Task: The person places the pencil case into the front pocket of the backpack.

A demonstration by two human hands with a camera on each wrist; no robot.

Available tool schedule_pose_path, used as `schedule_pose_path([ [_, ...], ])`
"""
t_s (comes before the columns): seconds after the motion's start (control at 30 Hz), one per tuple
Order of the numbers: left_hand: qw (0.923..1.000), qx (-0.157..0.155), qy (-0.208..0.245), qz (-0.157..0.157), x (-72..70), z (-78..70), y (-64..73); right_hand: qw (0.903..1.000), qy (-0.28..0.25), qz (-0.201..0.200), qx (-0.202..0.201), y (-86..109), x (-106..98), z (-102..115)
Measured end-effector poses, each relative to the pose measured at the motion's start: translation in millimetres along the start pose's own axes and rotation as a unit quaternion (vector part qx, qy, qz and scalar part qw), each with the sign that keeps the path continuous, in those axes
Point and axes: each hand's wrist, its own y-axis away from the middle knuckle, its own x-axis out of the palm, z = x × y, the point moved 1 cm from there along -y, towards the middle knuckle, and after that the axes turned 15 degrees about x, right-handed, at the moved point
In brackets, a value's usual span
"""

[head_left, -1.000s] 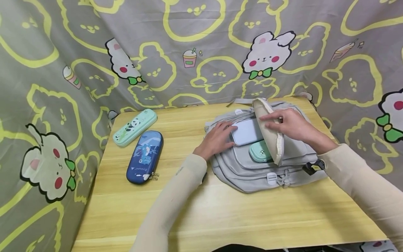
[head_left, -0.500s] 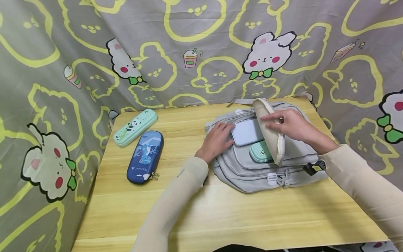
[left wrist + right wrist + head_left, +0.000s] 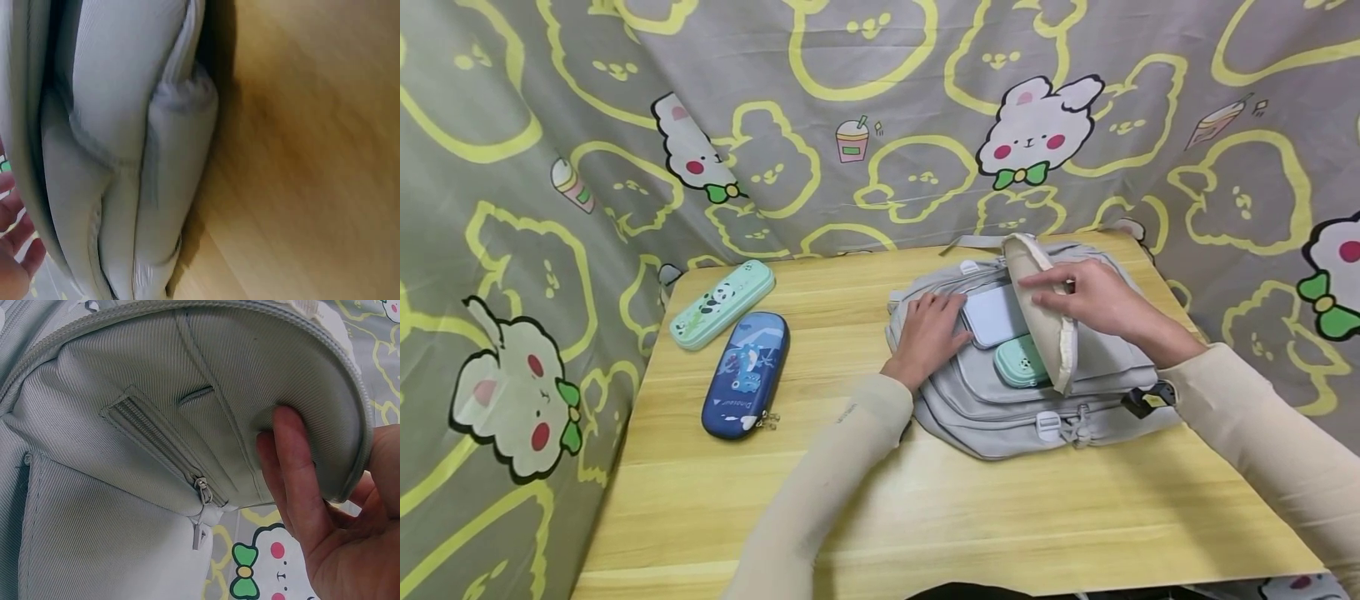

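A grey backpack lies on the wooden table, its cream-lined flap lifted. My right hand grips the flap's edge; in the right wrist view its fingers lie against the flap's grey ribbed face. Under the flap, a pale blue-white flat case sits partly in the opening, with a mint green case in front of it. The flap hides the right ends of both. My left hand rests on the bag's left side, fingers spread loosely, fingertips right at the pale case's left edge.
A mint green panda pencil case and a dark blue dinosaur pencil case lie on the left of the table. Patterned grey curtains hang at the back and sides. A zipped pocket shows on the flap.
The pale case has shifted right, further under the flap, and my left hand has moved right with it. The right hand and flap have stayed in place.
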Motion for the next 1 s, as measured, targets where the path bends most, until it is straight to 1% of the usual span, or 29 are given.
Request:
schedule_pose_path([
  [0.13, 0.9998, -0.012, -0.013, -0.004, 2.5, -5.7, -3.2, 1.0000, -0.002, -0.002, -0.002, -0.2, 0, -1],
  [0.23, 0.9997, -0.013, -0.018, -0.007, 2.7, -8.3, -5.2, 1.0000, -0.003, -0.001, -0.002, -1.4, 0, -1],
  [0.37, 0.9998, -0.016, -0.007, -0.002, 2.2, -11.4, -10.2, 1.0000, 0.000, -0.004, -0.001, -2.6, 0, -2],
  [0.47, 0.9997, -0.023, 0.003, 0.007, 3.2, -13.9, -14.3, 1.0000, 0.000, -0.009, -0.002, -2.6, 0, -2],
  [0.6, 0.9995, -0.029, 0.009, 0.012, 5.1, -16.2, -17.0, 1.0000, 0.000, -0.008, -0.004, -2.2, 0, -3],
  [0.87, 0.9992, -0.021, 0.033, 0.009, 5.2, -18.9, -21.7, 0.9999, -0.008, -0.009, -0.002, 1.2, -2, -3],
  [1.0, 0.9990, -0.015, 0.039, 0.017, 3.3, -19.5, -22.5, 0.9999, -0.006, -0.008, -0.004, 0.4, -4, -3],
])
